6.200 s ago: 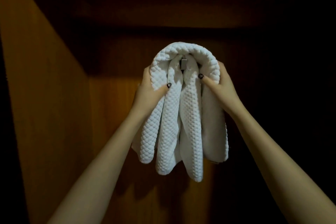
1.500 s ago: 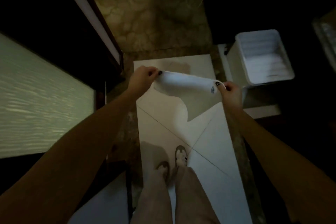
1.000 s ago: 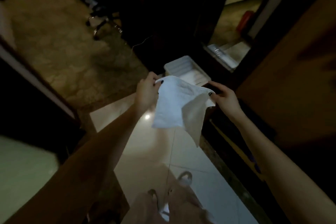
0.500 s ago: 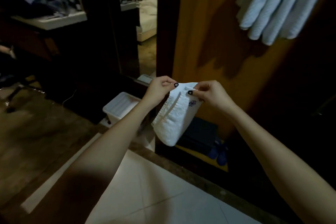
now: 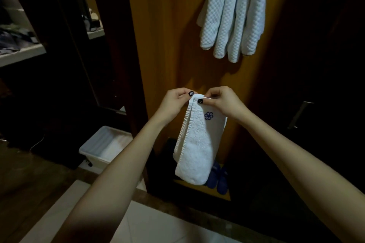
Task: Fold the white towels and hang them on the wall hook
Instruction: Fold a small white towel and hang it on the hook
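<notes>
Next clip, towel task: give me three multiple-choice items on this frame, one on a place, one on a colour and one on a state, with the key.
1. Where does the waffle towel hang? A. on the wooden panel, above the held towel. B. on a clothesline. C. on a chair back.
2. What colour is the held towel's emblem? A. red. B. blue. C. green.
3. How is the held towel kept up? A. by tongs. B. by pegs. C. pinched at its top edge by the left hand and right hand.
Key: 1 A, it hangs on the panel, higher than both hands; 2 B, the flower mark is blue; 3 C, both thumbs press the top edge and the rest hangs free.
</notes>
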`<action>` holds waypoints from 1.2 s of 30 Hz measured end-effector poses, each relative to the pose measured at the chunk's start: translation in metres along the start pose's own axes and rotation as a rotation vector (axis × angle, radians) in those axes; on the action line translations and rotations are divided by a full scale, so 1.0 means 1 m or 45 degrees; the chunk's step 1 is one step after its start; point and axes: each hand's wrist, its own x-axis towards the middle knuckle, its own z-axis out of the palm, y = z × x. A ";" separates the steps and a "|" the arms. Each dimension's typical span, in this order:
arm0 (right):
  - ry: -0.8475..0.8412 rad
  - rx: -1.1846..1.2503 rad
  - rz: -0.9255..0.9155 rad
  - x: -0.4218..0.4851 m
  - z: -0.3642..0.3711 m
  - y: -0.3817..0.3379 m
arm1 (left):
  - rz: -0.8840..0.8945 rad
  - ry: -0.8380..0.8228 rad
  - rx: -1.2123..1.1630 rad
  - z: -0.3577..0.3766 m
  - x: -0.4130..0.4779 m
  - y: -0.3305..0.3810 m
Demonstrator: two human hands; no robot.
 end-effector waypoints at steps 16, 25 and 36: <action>0.255 0.027 0.004 0.014 -0.039 0.014 | 0.050 -0.126 -0.113 0.049 0.021 0.016; 0.278 -0.124 0.090 0.012 -0.069 0.000 | 0.138 0.000 -0.127 0.049 0.050 0.024; 0.478 -0.123 0.144 -0.018 -0.101 0.001 | 0.197 0.028 -0.223 0.040 0.080 0.030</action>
